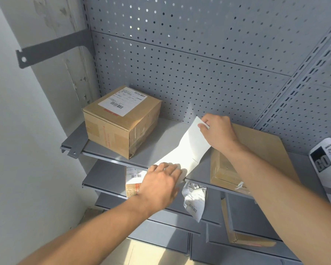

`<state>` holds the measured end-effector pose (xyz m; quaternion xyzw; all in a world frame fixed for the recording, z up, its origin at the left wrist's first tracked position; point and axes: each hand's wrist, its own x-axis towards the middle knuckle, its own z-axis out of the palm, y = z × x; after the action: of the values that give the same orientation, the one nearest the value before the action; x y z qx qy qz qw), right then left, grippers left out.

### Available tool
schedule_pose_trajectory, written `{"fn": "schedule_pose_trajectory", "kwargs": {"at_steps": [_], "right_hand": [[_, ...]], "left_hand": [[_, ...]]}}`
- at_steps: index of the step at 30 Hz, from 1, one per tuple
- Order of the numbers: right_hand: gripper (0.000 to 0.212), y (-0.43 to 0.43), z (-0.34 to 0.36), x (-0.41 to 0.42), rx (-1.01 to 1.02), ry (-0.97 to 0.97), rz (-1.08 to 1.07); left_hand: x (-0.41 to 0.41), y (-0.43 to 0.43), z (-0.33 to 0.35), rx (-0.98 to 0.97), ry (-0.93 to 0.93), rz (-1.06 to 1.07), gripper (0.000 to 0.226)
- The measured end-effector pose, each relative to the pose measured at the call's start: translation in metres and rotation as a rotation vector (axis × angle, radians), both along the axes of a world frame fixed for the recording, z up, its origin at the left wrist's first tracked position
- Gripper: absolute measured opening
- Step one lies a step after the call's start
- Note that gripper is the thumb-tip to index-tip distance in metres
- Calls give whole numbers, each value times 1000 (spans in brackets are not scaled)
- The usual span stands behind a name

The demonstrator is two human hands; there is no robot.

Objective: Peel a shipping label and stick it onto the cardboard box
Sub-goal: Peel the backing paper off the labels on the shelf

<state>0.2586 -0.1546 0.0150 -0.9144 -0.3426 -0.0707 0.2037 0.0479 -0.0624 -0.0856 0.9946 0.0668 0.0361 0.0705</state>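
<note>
On the grey shelf [166, 134] before pegboard [199, 64], my right hand [217, 133] pinches the white label sheet's [191, 148] upper corner; my left hand [161, 184] grips its lower end beside the cardboard box [256, 150].

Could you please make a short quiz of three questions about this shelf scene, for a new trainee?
1. True or false: the cardboard box at the left of the top shelf already carries a label with barcodes.
2. Which of the hands pinches the upper corner of the white label sheet? A) left hand B) right hand
3. Fill in: the crumpled paper hangs below the ____ shelf's front edge.

Key: 1 true; 2 B; 3 top.
</note>
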Motion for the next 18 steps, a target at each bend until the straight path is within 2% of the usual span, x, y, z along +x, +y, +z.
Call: {"fn": "schedule_pose_trajectory", "kwargs": {"at_steps": [5,12,18], "right_hand": [[16,-8,0,-2,10,43,-14],[14,-24,0,-6,24,43,-42],[12,-42,-4,-6,66,84,-125]], "left_hand": [[-3,15,-2,-3,8,71,52],[9,46,4,1,-4,158,56],[36,54,10,-33,-31,190,33]]}}
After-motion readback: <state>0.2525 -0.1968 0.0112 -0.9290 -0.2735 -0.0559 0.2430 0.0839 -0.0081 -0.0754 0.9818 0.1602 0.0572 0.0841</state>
